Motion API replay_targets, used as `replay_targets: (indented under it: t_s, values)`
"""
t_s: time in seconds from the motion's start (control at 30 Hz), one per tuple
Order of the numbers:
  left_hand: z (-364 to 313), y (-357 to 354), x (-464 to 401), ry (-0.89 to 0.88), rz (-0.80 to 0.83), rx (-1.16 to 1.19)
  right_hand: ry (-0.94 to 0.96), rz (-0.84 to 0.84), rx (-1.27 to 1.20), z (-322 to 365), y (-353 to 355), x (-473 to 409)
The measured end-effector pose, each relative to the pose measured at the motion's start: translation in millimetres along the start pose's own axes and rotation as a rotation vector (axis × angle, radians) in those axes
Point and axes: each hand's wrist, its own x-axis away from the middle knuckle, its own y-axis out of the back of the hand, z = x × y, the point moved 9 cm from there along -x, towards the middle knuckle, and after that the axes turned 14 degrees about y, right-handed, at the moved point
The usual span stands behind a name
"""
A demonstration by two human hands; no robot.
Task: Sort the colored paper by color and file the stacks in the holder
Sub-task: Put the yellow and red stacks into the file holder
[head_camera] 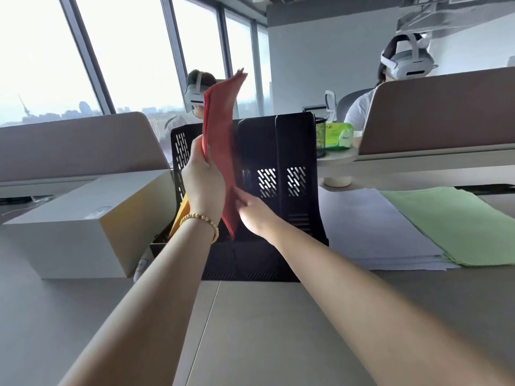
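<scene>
Head view: both hands are raised in front of the black file holder (276, 174), which stands upright on the table (250, 330).

1. Left hand (202, 185) — grasps the red paper stack (220, 140) along its near edge, thumb on one face and fingers wrapped behind. The stack stands nearly vertical, its top corner bending away above the hand. This upright hold matches the orientation of the holder's slots, so the sheets can go in edge-first.

2. Right hand (249, 211) — sits just below and to the right of the left hand, fingers curled onto the lower edge of the red stack. The frame is blurred here; it appears to pinch the bottom corner, most likely to steer that edge down into a slot.

3. Yellow paper (179, 215) — shows behind the left wrist, already standing in the holder's leftmost compartment. The red stack is positioned over the next compartment to its right; the exact slot cannot be confirmed.

4. Remaining stacks — white paper (370, 229) and green paper (457, 221) lie flat, well to the right of the right hand, green overlapping white. Both are judged still to be filed.

5. Beige box (83, 218) — rests left of the left forearm, beside the holder.
</scene>
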Motion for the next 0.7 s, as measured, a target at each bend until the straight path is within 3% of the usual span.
replay_targets:
  t_s: [0.23, 0.37, 0.53, 0.7]
  values:
    - [21.9, -27.3, 12.7, 0.070, 0.125, -0.058, 0.018, -0.068, -0.009, -5.2, 10.4, 6.5]
    - [25.8, -24.7, 10.3, 0.093, 0.101, -0.077, 0.015, -0.116, 0.083, -6.0, 23.9, 11.2]
    - [33.5, -15.5, 13.0, 0.023, -0.018, -0.363, 0.046, -0.128, 0.161, -2.5, 38.8, 27.5]
    - [31.1, -32.4, 41.9, -0.022, 0.032, -0.499, 0.079, -0.166, 0.252, 3.3, 56.2, 49.7]
